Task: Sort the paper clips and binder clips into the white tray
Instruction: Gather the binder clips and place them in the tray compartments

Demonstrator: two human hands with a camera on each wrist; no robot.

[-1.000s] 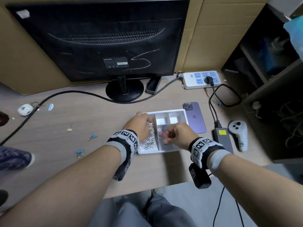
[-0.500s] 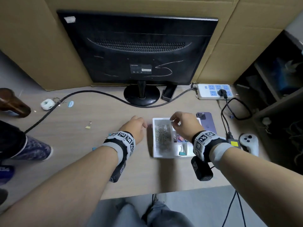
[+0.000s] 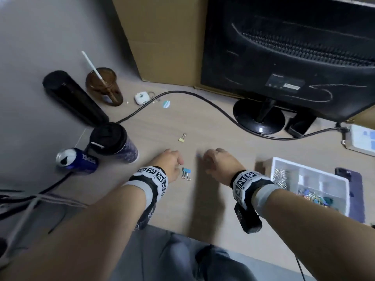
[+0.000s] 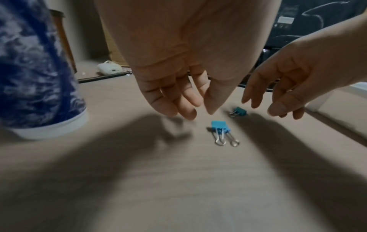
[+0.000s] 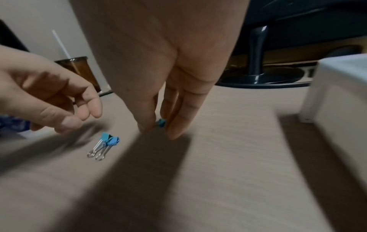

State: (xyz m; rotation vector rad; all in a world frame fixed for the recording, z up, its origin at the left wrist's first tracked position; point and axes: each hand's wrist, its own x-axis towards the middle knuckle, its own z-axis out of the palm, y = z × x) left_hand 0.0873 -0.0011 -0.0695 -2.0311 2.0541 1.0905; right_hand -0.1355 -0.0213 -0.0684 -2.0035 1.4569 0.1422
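Step in hand: pickup of loose binder clips off desk. Teal clip [image 5: 161,122] is bracketed by R hand [image 3: 218,164] fingertips, not yet pinched. L hand [image 3: 169,166] relaxed, empty, above blue clip [image 4: 219,128]. Next: pinch, lift, carry to tray [image 3: 345,183] at right.

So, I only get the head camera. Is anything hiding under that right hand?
Observer: Yes. The right wrist view shows a teal binder clip between the thumb and fingers of the right hand.
Operator: Is it gripped?
Observer: It doesn't look so. In the left wrist view the clip lies flat on the desk, and the fingertips seem clear of it.
Operator: And the left hand?
Observer: The left hand is empty. Its fingers hang relaxed above the desk, near the light blue clip.
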